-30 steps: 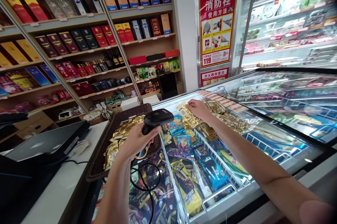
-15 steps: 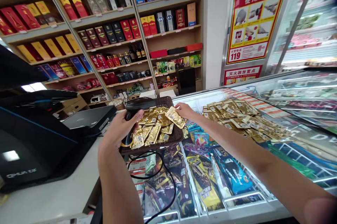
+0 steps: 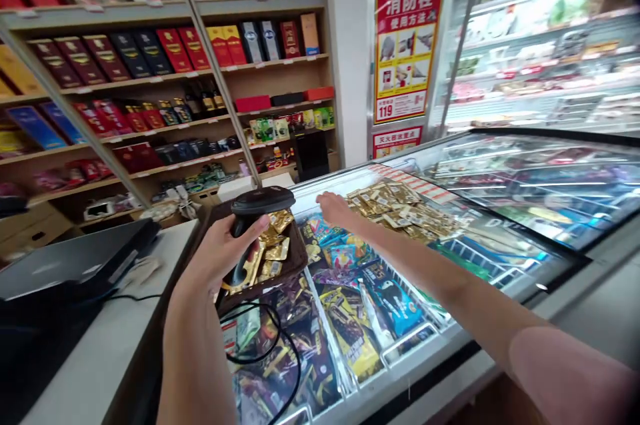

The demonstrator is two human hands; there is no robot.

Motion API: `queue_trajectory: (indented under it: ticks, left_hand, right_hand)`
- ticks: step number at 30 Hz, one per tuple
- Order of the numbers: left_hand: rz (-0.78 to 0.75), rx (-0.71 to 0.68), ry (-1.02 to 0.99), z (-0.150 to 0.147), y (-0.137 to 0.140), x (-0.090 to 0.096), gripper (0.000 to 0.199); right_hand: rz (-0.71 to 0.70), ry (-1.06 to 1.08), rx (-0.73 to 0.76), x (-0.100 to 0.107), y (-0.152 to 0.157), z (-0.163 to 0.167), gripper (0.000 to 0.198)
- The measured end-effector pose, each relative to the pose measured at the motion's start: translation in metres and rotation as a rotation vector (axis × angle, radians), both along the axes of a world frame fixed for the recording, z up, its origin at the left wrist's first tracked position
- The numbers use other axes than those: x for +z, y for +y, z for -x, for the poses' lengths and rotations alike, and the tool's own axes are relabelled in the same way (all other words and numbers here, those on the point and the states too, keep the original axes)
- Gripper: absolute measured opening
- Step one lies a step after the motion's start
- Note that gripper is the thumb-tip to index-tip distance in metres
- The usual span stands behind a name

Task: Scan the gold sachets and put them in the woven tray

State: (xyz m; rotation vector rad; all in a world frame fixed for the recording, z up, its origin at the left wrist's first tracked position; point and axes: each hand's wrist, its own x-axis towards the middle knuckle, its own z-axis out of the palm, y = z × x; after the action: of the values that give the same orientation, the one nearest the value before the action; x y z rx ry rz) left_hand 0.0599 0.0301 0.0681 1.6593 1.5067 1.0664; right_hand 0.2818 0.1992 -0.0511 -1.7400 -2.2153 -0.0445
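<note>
My left hand [image 3: 235, 245] is wrapped round the handle of a black barcode scanner [image 3: 263, 200], its head above a dark woven basket [image 3: 295, 258]. Inside the basket lie several gold foil packets [image 3: 274, 248], partly covered by the scanner and hand. My right hand [image 3: 334, 209] hovers over the glass-topped freezer [image 3: 345, 175], between the basket and a spread pile of gold packets [image 3: 415, 212]. Its fingers are curled in, and no packet shows in them.
A black coiled cable [image 3: 295, 352] hangs over the freezer's wrapped ice creams [image 3: 350, 338]. White wire dividers [image 3: 330, 332] separate them. On the left, a dark flat device [image 3: 75, 258] rests on a white counter [image 3: 145, 318]. Shelves of boxed bottles [image 3: 135, 55] stand behind.
The gold packet my right hand held over the basket is no longer in its fingers. That hand is now right of the basket. The view has turned right; my left hand keeps the scanner.
</note>
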Motion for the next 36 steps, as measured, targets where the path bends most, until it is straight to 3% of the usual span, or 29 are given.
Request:
queue_trajectory:
  ticks: [5,8,11,13,17,21,27,31,36]
  left_hand:
    - [0.066,-0.162,-0.088,-0.031,0.006,-0.011,0.052]
    - [0.087,-0.219,-0.097,-0.039,0.007,-0.015,0.052]
    - [0.143,-0.239,-0.080,-0.039,0.009,-0.016,0.053]
    - [0.164,-0.257,-0.082,-0.037,0.010,-0.015,0.051]
    - [0.133,-0.252,-0.095,-0.033,0.008,-0.011,0.048]
    - [0.082,-0.203,-0.057,-0.030,0.003,-0.006,0.048]
    - [0.068,-0.151,0.031,-0.018,-0.001,-0.003,0.050]
    - [0.035,-0.105,0.080,-0.009,-0.002,-0.001,0.048]
    - [0.040,-0.086,0.158,-0.004,-0.001,-0.002,0.043]
  right_hand:
    - [0.127,-0.044,-0.343,-0.011,-0.036,-0.146,0.033]
    - [0.257,-0.018,-0.518,-0.020,-0.056,-0.216,0.051]
    - [0.381,0.109,-0.458,-0.033,-0.069,-0.253,0.047]
    - [0.363,0.141,-0.402,-0.037,-0.073,-0.260,0.037]
    - [0.171,0.102,-0.428,-0.023,-0.072,-0.239,0.023]
    - [0.032,0.185,-0.289,0.015,-0.065,-0.184,0.022]
    - [0.275,0.835,0.005,0.065,-0.069,-0.080,0.033]
    - [0.345,0.924,0.047,0.070,-0.073,-0.046,0.027]
    - [0.343,0.929,0.085,0.062,-0.072,-0.043,0.026]
